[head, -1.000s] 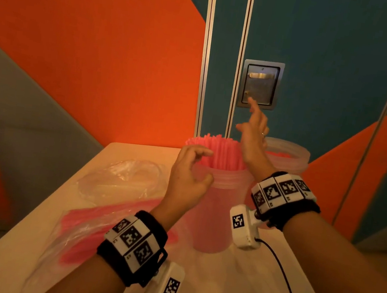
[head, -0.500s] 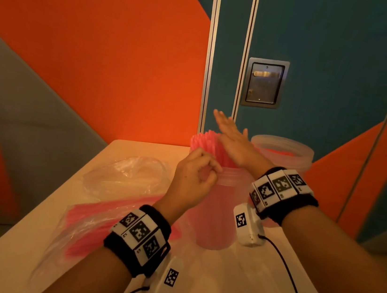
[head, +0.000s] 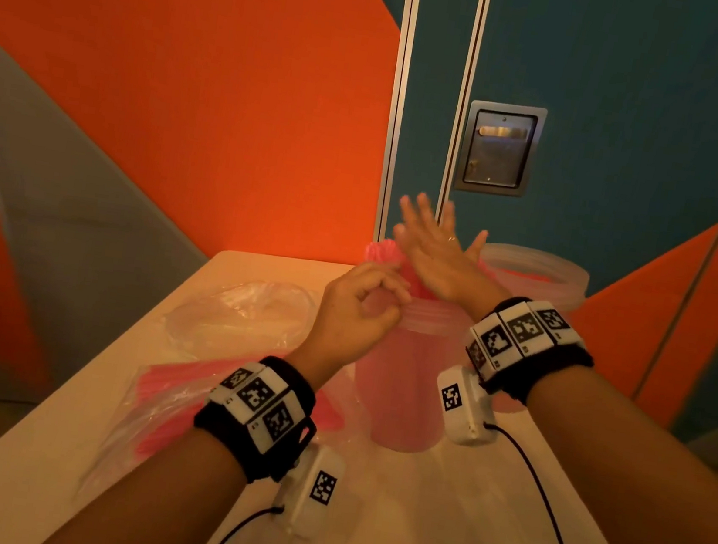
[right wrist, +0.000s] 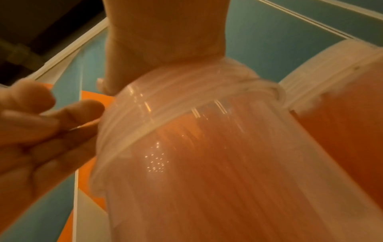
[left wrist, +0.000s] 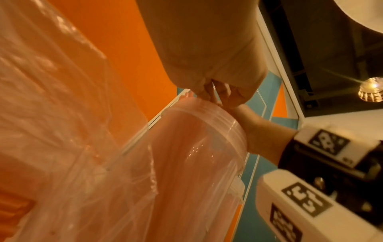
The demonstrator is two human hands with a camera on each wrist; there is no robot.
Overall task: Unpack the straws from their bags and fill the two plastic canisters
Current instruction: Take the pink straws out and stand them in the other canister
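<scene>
Straws (head: 388, 259) under flat, spread right hand (head: 435, 254); left hand (head: 354, 312) curled, contents unclear.

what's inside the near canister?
The near canister is packed with upright pink straws, tips above its rim. The right hand, flat over them, hides most tips.

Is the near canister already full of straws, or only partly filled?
Full. Pink straws stand packed above the near canister rim, and its wall shows pink from top to bottom. The right hand lies flat on the straw tops.
</scene>
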